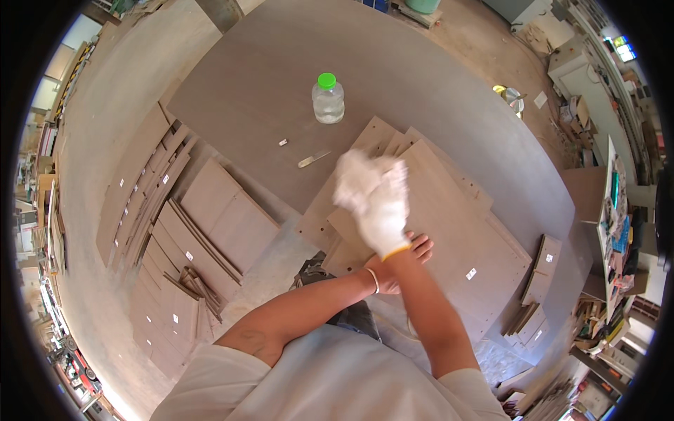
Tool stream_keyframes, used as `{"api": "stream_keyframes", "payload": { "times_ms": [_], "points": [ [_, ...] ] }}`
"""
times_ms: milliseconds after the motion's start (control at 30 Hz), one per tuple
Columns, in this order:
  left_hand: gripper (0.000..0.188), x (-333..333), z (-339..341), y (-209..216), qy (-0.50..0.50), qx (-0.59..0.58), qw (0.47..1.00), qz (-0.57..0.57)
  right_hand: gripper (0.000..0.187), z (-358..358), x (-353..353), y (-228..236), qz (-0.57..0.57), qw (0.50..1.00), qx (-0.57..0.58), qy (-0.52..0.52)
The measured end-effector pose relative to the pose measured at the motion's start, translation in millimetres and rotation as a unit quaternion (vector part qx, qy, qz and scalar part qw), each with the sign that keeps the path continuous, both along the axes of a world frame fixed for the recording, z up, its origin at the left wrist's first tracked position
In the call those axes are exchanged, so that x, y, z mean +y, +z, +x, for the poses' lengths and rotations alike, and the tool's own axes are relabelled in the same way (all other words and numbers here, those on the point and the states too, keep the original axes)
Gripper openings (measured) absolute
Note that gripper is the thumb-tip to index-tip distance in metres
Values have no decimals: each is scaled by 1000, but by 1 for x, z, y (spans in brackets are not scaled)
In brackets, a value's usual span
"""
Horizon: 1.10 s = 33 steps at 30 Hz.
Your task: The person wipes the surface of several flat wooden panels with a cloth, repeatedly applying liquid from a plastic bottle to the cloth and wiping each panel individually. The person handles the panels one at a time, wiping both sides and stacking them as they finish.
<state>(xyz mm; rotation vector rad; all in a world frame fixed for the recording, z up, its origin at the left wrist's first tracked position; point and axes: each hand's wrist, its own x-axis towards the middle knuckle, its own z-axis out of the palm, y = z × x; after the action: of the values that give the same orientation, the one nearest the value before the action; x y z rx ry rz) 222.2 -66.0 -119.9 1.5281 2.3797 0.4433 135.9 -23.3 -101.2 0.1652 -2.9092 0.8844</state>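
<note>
My right hand [390, 195] wears a white knitted glove with a yellow cuff and is smeared by motion. It grips what looks like a wadded white cloth [353, 184] over a stack of brown boards. Beneath my right wrist crosses my bare left hand [419, 250], a pale band on its wrist. Its fingers lie stretched out on the top board [463, 242], the palm partly hidden by the right forearm. Beyond the stack, on the large table [246, 77], lie a slim knife-like tool [313, 159] and a small pale piece [283, 142].
A clear bottle [328, 105] with a green cap stands farther back on the table. Stacked brown panels [217, 217] with small white labels lie to the left. Narrow boards [540, 270] rest at the right. Shelves and clutter [618, 231] line the far right.
</note>
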Motion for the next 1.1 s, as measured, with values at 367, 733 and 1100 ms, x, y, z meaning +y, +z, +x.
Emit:
{"api": "stream_keyframes", "payload": {
  "times_ms": [367,733,1100],
  "points": [
    [64,35,36,-41,183,-73,962,187,49,128,58,-64,-629,742,-134,-188],
    [62,-28,-124,2,34,149,988,-8,49,263,134,12,99,965,-92,-224],
    [61,-35,-127,-9,23,172,985,-18,51,205,5,8,-101,992,-52,51]
  ]
}}
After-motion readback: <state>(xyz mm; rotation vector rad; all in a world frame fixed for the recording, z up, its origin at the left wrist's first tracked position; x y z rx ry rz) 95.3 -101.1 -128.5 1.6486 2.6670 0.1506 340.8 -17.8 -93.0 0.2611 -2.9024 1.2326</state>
